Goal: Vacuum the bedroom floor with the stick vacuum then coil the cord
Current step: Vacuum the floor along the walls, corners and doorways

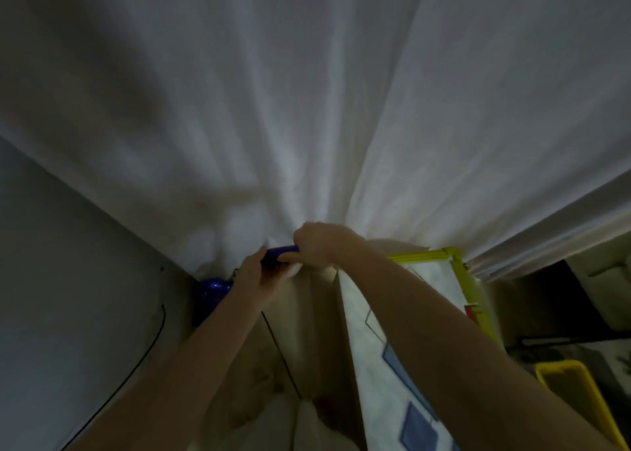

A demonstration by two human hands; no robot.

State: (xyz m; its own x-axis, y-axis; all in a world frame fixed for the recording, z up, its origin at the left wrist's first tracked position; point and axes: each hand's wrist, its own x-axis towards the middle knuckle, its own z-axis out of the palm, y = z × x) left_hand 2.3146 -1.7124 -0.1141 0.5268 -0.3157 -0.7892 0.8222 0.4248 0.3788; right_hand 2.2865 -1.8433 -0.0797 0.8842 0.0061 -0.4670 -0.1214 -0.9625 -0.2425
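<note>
Left hand (254, 273) and right hand (317, 244) both clamp the blue vacuum handle (278, 253) at frame centre, against the white curtain (307, 92)

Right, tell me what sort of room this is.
Probably a bedroom or another room in a home, dimly lit. A long white curtain hangs to the floor beside a plain wall, and both hands hold a blue vacuum handle. No bed is clearly visible.

The stick vacuum (211, 292) shows only a blue handle and body; white curtain (307, 109) and the left hand (254, 275) cover the rest. At 5 o'clock the yellow bin (577, 403) runs off the frame's edge. The black cord (136, 365) leaves at 7 o'clock.
</note>
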